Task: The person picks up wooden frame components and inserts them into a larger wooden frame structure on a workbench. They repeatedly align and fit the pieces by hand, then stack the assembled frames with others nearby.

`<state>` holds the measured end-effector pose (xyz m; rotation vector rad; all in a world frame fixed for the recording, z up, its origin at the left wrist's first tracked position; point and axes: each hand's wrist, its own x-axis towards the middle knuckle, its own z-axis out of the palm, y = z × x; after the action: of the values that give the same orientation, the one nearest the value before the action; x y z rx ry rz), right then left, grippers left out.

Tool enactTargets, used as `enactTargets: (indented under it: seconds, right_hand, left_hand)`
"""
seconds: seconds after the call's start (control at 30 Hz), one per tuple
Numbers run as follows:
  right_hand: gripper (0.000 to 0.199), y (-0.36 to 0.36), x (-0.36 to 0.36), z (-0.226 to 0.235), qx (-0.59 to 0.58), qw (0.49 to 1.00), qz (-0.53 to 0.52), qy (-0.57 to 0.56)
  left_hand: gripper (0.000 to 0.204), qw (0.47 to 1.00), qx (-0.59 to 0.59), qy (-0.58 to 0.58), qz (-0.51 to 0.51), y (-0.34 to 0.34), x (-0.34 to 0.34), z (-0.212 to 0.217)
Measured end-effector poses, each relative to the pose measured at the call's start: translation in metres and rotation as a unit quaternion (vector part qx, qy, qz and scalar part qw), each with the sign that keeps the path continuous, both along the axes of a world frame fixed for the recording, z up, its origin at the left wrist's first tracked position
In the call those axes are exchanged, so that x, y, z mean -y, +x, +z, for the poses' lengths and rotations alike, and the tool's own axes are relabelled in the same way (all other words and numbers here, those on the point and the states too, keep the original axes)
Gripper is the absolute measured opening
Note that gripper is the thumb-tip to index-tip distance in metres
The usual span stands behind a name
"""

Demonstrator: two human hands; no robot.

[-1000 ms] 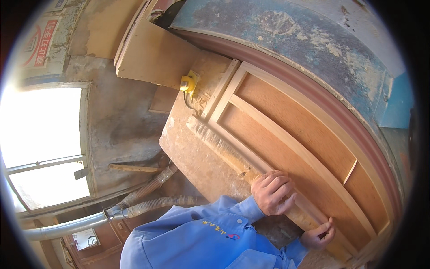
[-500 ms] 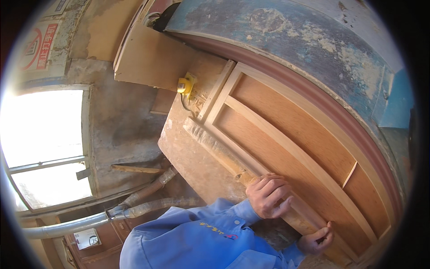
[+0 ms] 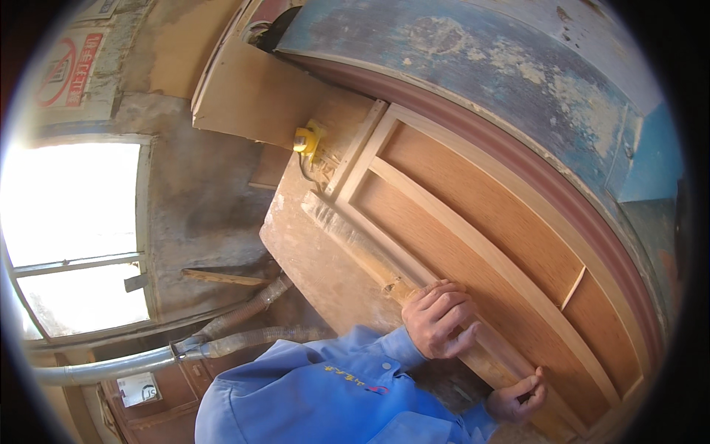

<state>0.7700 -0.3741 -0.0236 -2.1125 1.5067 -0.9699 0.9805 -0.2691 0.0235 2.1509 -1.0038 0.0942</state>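
Note:
A framed wooden panel (image 3: 473,255) with reddish-brown plywood fields and pale rails lies in front of me. My left hand (image 3: 440,320) is closed over its near rail, the fingers curled on the wood beside a worn wooden batten (image 3: 351,244) that runs along this edge. Farther to the right, my right hand (image 3: 516,398) rests at the same rail with bent fingers, the index fingertip and thumb at the wood. The undersides of both grips are hidden. A thin pale sliver of wood (image 3: 572,287) lies across the far plywood field.
Behind the panel runs a reddish-brown ledge under a worn blue machine body (image 3: 458,55). A yellow device with a cable (image 3: 305,140) sits at the panel's far left corner, near a board (image 3: 251,96). Ducting (image 3: 148,362) and a bright window (image 3: 74,207) are at the left.
The view has shifted slightly. Both hands keep nearly the same place and grip on the panel's near rail.

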Motion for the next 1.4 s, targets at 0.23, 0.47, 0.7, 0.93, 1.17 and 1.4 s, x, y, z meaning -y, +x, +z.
enactTargets:
  seconds: [0.23, 0.47, 0.7, 0.93, 1.17, 1.4]
  right_hand:
    - [0.01, 0.02, -0.003, 0.01, -0.018, 0.991, 0.032, -0.129]
    - [0.016, 0.015, 0.019, 0.027, 0.025, 0.996, 0.055, -0.061]
    - [0.018, 0.022, 0.012, 0.041, 0.04, 0.998, 0.034, -0.027]
    - [0.018, 0.021, 0.012, 0.041, 0.048, 0.997, 0.04, -0.047]
    - [0.016, 0.021, 0.012, 0.043, 0.042, 0.998, 0.035, -0.043]
    - [0.017, 0.019, 0.006, 0.03, 0.052, 0.997, 0.043, -0.039]
  left_hand:
    - [0.013, 0.999, 0.013, 0.03, -0.028, -0.006, -0.006, -0.009]
    - [0.027, 0.996, 0.066, 0.036, -0.04, -0.015, 0.01, -0.014]
    - [0.027, 0.998, 0.024, 0.055, -0.019, -0.02, -0.001, -0.007]
    - [0.026, 0.999, 0.018, 0.046, -0.01, -0.021, -0.001, -0.007]
    - [0.032, 0.994, 0.094, 0.041, -0.021, -0.02, 0.0, -0.013]
    - [0.028, 0.987, 0.135, 0.041, -0.075, -0.02, 0.001, -0.008]
